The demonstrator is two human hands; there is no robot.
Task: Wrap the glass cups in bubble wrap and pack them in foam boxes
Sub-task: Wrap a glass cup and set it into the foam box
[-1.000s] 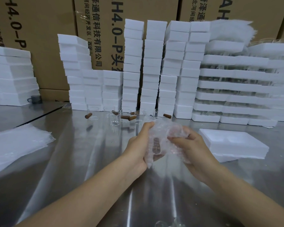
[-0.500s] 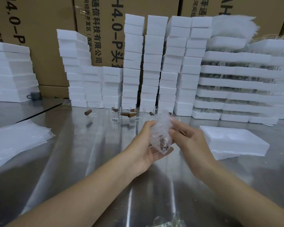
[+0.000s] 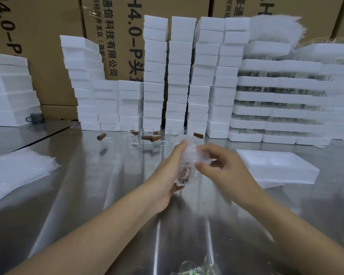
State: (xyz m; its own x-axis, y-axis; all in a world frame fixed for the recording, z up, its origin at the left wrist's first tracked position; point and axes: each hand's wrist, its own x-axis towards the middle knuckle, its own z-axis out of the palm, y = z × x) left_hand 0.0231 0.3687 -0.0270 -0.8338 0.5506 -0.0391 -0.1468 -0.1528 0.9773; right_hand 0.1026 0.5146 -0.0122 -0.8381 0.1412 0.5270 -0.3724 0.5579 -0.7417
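Left hand (image 3: 165,175) grips the bubble-wrapped glass cup (image 3: 186,167) above the steel table (image 3: 107,195). Right hand (image 3: 226,171) pinches the wrap's upper end. I record an open foam box (image 3: 276,165) on the table just right of the hands. Unwrapped cups (image 3: 147,135) with brown handles stand beyond. The bundle partly hides the rightmost one. Stacked foam boxes (image 3: 179,76) and cardboard cartons (image 3: 48,46) rise behind. Bubble wrap sheets (image 3: 18,171) lie far left.

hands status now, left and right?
left hand: holds the wrapped cup.
right hand: pinches the bubble wrap around it.
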